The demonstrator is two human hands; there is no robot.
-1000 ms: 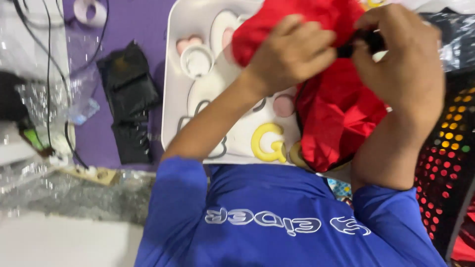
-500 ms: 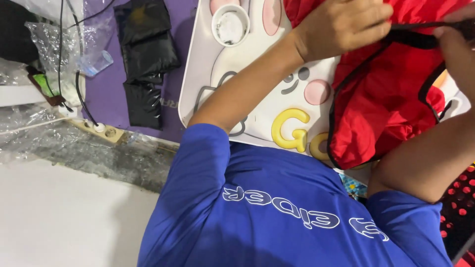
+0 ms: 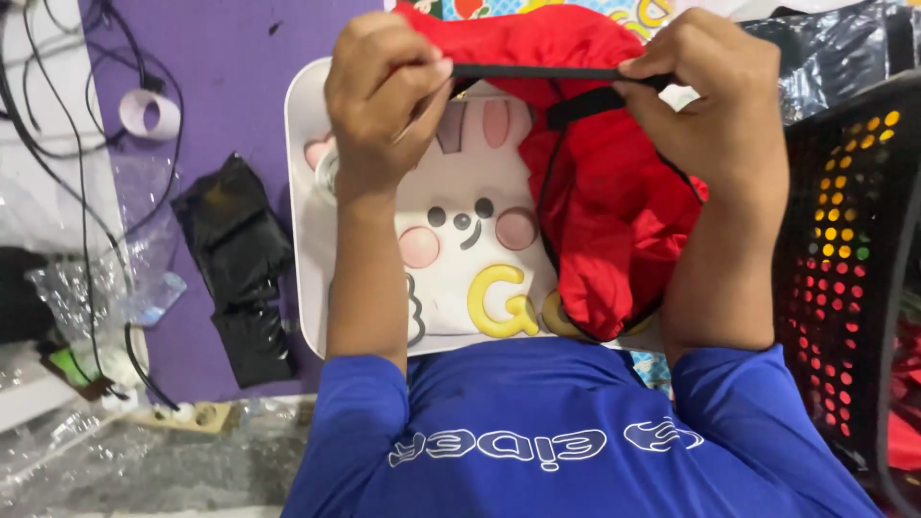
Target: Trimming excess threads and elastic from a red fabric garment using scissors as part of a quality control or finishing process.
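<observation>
Red garment [image 3: 614, 221] is smooth, slightly shiny cloth with matt black trim; white tray [image 3: 307, 240] looks glossy plastic.

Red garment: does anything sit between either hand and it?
Nothing visible does. The left hand and right hand both pinch the black band of the red garment directly, stretching it over the white tray.

A blue short-sleeved shirt [image 3: 576, 422] is worn, filling the view at 6 o'clock. White lettering is printed across its chest. The sleeves end above the elbows, at 7 and 5 o'clock. Both forearms are bare; no rings or watch are seen.
</observation>
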